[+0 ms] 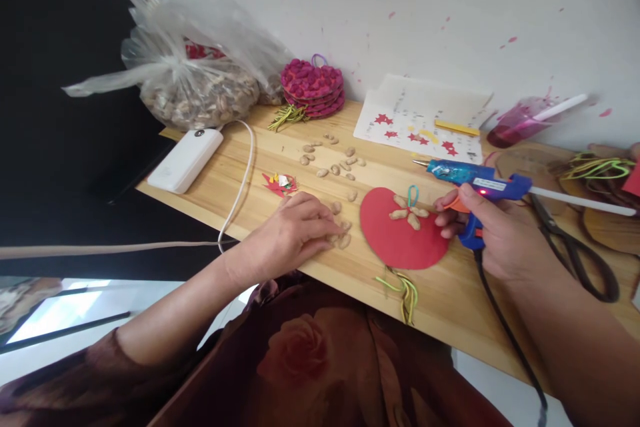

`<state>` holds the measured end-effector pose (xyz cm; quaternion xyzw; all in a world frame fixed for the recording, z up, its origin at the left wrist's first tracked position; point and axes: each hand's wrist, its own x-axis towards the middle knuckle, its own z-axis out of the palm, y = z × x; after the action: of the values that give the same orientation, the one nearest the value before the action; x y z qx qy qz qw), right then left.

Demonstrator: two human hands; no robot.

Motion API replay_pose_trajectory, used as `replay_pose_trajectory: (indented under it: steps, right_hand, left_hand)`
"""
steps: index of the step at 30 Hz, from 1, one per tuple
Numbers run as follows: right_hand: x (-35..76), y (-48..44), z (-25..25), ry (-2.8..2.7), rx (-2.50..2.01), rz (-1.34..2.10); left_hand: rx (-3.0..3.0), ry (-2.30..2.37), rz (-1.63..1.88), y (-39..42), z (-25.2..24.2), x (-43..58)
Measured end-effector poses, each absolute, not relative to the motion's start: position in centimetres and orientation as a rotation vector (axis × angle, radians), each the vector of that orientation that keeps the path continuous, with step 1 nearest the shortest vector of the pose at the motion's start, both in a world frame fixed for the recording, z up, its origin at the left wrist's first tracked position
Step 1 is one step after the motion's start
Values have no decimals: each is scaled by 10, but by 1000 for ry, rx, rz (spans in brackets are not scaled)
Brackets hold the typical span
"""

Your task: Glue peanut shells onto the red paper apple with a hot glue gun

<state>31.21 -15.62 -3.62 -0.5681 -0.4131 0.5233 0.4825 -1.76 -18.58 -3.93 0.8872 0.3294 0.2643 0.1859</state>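
Note:
My right hand (493, 230) grips a blue hot glue gun (473, 180) with its red light lit and its nozzle pointing left above a red paper disc (400, 240). Three peanut shells (407, 211) and a small teal loop lie stuck on the disc's upper part. My left hand (290, 230) rests palm down on the wooden table (450, 300), fingertips pinched on loose peanut shells (343, 238) just left of the disc.
More shells (333, 163) lie scattered mid-table. A plastic bag of shells (195, 90), a white power bank (185, 159) with cable, a stack of magenta discs (313, 87), paper with red stars (420, 121), black scissors (575, 247) and rubber bands (597, 167) surround them.

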Motion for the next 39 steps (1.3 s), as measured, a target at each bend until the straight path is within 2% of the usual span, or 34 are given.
replay_pose_trajectory:
  steps: [20,30,39]
  right_hand:
    - [314,-157,-39,-1001,-1402,1275]
    - [314,-155,-40,-992,-1407,1297]
    - [313,-159,-36,-985,-1377,1303]
  left_hand:
    - [2489,1124,734,-175,-38,-33]
    - [2476,1198,853,-161,-44,-26]
    - [2466,1289,793,-166,-43,-47]
